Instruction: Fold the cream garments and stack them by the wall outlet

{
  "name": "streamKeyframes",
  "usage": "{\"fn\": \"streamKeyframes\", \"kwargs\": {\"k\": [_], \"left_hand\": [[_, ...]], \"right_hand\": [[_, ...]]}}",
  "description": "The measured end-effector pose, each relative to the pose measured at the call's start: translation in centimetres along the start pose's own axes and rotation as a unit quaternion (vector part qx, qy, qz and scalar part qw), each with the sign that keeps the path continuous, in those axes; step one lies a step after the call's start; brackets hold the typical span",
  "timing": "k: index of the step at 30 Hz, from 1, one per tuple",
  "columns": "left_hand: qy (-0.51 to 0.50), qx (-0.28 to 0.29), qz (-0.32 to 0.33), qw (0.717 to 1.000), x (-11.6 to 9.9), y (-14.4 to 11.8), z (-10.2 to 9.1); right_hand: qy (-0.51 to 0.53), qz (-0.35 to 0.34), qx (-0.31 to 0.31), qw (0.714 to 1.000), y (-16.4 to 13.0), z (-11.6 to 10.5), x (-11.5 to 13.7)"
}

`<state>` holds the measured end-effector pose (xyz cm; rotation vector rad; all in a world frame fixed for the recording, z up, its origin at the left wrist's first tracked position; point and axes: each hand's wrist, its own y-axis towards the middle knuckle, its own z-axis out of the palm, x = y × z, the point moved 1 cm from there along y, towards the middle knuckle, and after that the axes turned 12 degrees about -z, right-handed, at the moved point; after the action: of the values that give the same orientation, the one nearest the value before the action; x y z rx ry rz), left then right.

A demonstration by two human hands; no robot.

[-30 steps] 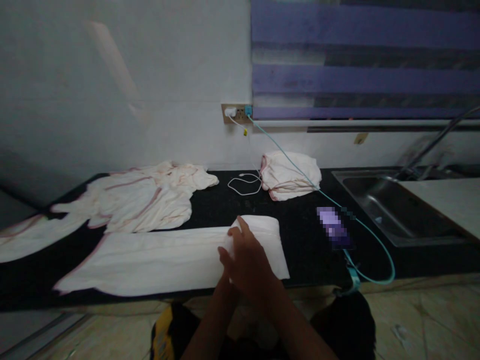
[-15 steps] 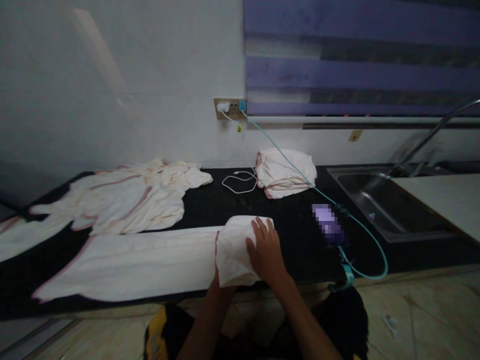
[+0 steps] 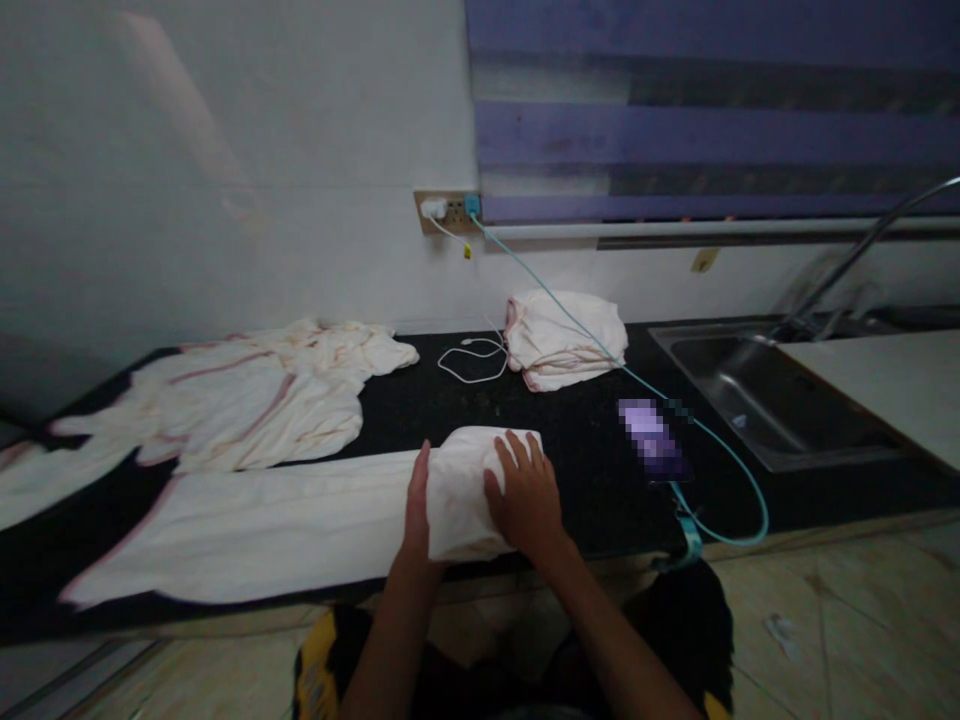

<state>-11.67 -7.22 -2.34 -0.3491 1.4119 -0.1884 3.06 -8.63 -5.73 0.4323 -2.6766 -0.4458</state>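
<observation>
A long white cloth [image 3: 285, 520] with a reddish hem lies flat along the front of the black counter, its right end folded over. My right hand [image 3: 525, 495] rests flat on the folded part [image 3: 459, 490], fingers spread. Upright along the left edge of that fold stands my left hand [image 3: 418, 500], its fingers straight and held edge-on against the cloth. Behind the long cloth is a crumpled heap of white cloths [image 3: 262, 390]. A stack of folded white cloths [image 3: 566, 340] sits against the wall.
A pixelated phone [image 3: 649, 438] lies to the right, with a teal cable [image 3: 757, 490] looping from the wall socket [image 3: 450, 212]. Near the stack lies a white cable [image 3: 472, 365]. The steel sink [image 3: 735, 400] is farther right on the black counter [image 3: 592, 500].
My left hand has come out from beneath the folded end and now stands on edge at the fold's left side. My right hand has stayed on top. The view has shifted slightly.
</observation>
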Motion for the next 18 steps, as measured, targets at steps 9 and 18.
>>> {"fn": "streamKeyframes", "kwargs": {"k": [9,18], "left_hand": [[0.244,-0.193,0.089,0.946,-2.9,-2.6,-5.9],[0.596,-0.108,0.241,0.758,3.8,0.6,-1.4]], "right_hand": [[-0.011,0.013,0.006,1.0,0.1,0.4,0.5],[-0.006,-0.004,0.006,1.0,-0.2,0.4,0.1]]}}
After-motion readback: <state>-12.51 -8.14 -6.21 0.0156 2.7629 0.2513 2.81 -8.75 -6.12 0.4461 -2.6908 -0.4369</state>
